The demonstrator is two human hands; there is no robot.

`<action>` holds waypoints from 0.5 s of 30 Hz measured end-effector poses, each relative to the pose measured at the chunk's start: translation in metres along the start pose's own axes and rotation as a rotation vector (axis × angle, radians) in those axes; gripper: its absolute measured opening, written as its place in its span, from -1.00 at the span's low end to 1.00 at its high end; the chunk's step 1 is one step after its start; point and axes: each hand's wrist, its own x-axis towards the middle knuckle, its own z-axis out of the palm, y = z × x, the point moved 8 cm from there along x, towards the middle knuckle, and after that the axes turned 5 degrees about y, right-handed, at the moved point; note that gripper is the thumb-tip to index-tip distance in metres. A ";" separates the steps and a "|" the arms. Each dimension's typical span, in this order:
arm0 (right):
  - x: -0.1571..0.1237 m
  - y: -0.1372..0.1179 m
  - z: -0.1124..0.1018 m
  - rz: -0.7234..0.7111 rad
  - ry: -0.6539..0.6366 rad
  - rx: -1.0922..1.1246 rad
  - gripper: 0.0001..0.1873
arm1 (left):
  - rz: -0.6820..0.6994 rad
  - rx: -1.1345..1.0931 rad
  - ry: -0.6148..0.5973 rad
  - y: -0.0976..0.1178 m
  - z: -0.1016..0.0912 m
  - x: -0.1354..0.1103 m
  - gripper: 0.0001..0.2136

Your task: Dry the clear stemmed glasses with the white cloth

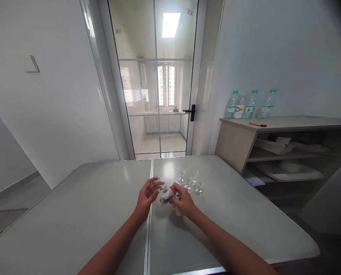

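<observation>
A clear drinking glass [161, 185] was held above the worktop [73, 210] by the nearer left hand [145, 196], its long axis seemingly running from ten to four o'clock, where a whitish cloth [167, 196] was gripped by the right hand [183, 200].

glass [163, 187]: one end hidden by cloth [167, 196] | forearms [117, 236]: cut by bottom edge | bottle labels [250, 109]: illegibly small

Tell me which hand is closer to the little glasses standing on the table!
The right hand. It pinches a cloth just on the near side of the standing glasses; the left hand is farther off, to their left.
</observation>
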 end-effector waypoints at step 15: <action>0.003 0.013 0.001 -0.032 -0.013 0.031 -0.67 | -0.033 0.018 -0.094 0.000 0.005 0.000 -0.42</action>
